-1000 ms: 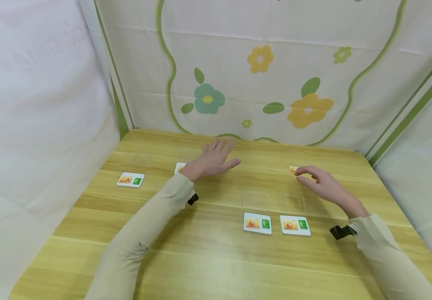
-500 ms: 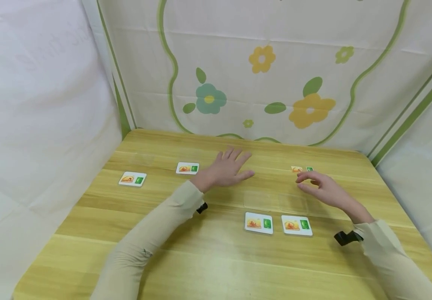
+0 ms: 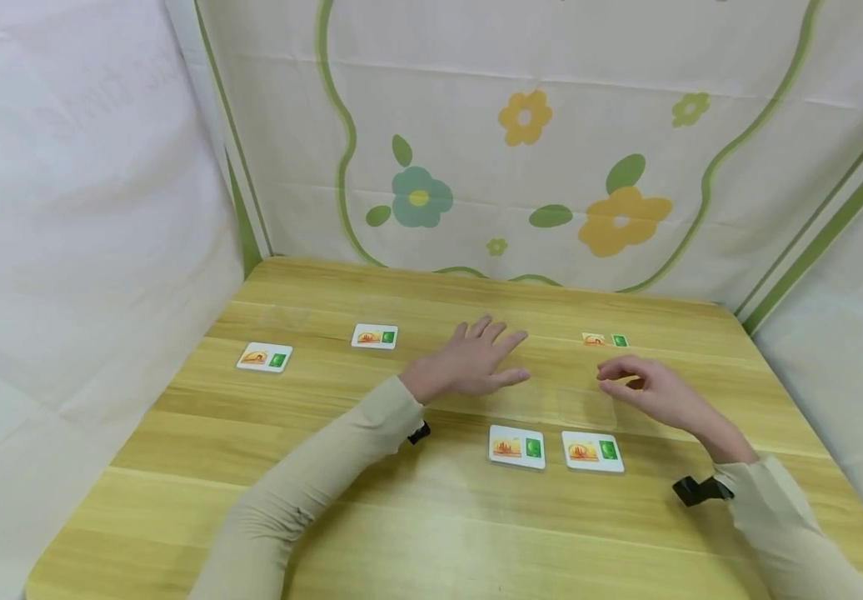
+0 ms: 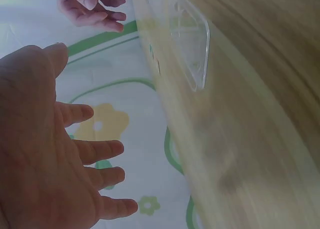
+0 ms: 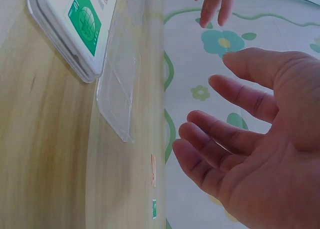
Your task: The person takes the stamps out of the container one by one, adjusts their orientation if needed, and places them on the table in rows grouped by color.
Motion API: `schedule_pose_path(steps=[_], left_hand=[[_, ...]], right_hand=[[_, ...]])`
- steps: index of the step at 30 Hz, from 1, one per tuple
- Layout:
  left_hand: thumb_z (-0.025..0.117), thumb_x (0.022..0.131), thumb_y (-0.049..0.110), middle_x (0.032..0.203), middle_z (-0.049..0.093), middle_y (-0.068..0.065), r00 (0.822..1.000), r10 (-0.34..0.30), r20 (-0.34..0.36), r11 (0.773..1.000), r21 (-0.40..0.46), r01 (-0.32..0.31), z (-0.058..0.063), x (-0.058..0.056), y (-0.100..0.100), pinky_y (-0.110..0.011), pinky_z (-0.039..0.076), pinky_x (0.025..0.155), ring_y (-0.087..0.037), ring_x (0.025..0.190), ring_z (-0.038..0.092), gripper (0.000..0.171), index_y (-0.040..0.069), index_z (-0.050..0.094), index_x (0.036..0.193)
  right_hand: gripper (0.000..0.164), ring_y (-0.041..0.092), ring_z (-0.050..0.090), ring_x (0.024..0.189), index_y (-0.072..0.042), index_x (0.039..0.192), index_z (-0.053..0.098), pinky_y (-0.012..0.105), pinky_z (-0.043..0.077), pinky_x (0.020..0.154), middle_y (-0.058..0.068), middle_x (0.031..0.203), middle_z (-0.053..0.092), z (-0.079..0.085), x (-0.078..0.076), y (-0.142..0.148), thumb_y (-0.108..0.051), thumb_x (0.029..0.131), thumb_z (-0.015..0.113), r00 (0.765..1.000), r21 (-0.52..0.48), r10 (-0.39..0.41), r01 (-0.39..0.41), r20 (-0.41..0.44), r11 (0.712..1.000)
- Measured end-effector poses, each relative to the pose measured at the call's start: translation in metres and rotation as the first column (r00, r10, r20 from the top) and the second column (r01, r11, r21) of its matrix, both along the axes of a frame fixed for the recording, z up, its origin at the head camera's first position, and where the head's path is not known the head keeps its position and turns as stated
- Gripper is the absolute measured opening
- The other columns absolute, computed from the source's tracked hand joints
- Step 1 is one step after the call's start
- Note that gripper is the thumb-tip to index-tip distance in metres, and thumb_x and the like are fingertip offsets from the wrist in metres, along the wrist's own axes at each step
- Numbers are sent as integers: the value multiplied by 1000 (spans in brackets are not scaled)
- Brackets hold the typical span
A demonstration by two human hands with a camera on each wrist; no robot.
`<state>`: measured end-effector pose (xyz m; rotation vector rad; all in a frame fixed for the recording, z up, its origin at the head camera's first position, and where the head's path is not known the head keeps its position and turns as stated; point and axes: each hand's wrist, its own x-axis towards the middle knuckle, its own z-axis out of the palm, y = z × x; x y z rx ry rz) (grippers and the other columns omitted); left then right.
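My left hand (image 3: 472, 360) hovers over the middle of the table with fingers spread, holding nothing. My right hand (image 3: 656, 392) hangs to the right of it, fingers loosely bent, thumb near the index finger, nothing between them. Below and in front of the hands lie two flat white rounded cards, the left card (image 3: 516, 447) and the right card (image 3: 592, 451), each with an orange picture and green label. Behind them lies a clear plastic cover (image 3: 585, 408). In the right wrist view the white card (image 5: 75, 34) looks thick, with the clear cover (image 5: 117, 94) beyond it.
Two more such cards lie to the left, one card (image 3: 264, 357) near the left edge and another card (image 3: 375, 337) farther back. A faint clear piece (image 3: 286, 317) lies behind them. Small orange and green prints (image 3: 604, 340) show at the back right. Fabric walls (image 3: 431, 125) surround the wooden table (image 3: 416, 533).
My left hand has moved right and nearer, uncovering the back-left card. My right hand has drawn slightly back and right, and the green print behind it now shows. The cards stay put.
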<state>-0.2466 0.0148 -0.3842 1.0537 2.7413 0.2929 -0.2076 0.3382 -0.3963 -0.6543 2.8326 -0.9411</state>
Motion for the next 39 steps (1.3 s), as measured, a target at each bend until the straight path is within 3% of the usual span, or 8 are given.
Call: schedule_pose_path(steps=[9,12,16,20,25,30,36,39], left_hand=[[28,97,68,162,24,-12,999,-43,-10,999,1,43,-5,11,11,-62,17,118,-36,152,14,73,28,17,157],[27,97,68,162,25,-11,998,-60,-28,998,-8,60,-7,16,15,-61,18,118,-36,151,15,73,28,17,157],[25,97,70,161,26,-10,996,-70,-60,997,-28,68,-10,22,21,-60,19,118,-35,151,16,72,30,18,156],[26,96,70,161,26,-9,995,-79,-62,996,-45,76,-11,28,28,-60,21,118,-34,151,17,72,29,20,156],[24,96,70,161,26,-8,994,-97,-55,993,-72,93,-12,37,35,-58,23,117,-32,151,17,72,31,20,156],[23,96,70,161,26,-8,990,-101,-94,990,-105,91,-15,45,39,-57,27,116,-32,150,20,71,32,20,156],[25,96,70,163,20,-9,991,-102,-90,983,-163,87,-19,55,46,-58,25,117,-34,152,15,70,34,19,156],[25,96,71,164,16,-8,994,-89,-64,980,-184,76,-19,61,50,-58,22,118,-34,153,10,70,36,18,156]], right_hand=[[18,4,59,84,-10,107,69,23,50,71,-1,98,68,-5,0,0,-23,98,62,1000,-2,21,-21,-1,1000],[17,5,57,78,-10,106,69,23,49,66,1,95,68,-5,2,1,-23,98,61,999,-2,32,-32,-1,999],[19,9,55,68,-8,106,68,25,48,58,10,88,66,-1,3,2,-25,98,61,996,-23,53,-51,76,998],[20,8,52,59,-9,105,66,26,46,52,13,78,62,0,4,0,-27,99,60,982,-25,109,-106,153,994],[18,3,49,56,-8,105,66,25,45,50,9,75,62,-2,4,-4,-24,98,61,970,-12,177,-178,167,984],[14,1,47,59,-9,104,66,23,44,52,2,75,60,-2,6,-6,-21,98,61,952,-21,234,-234,197,972],[4,-2,45,63,-16,98,67,20,41,55,-9,73,56,-3,8,-7,-16,95,64,911,-19,374,-377,174,926],[4,-3,45,63,-18,97,67,20,41,55,-10,72,56,-4,9,-8,-16,95,64,900,-23,397,-400,180,916]])
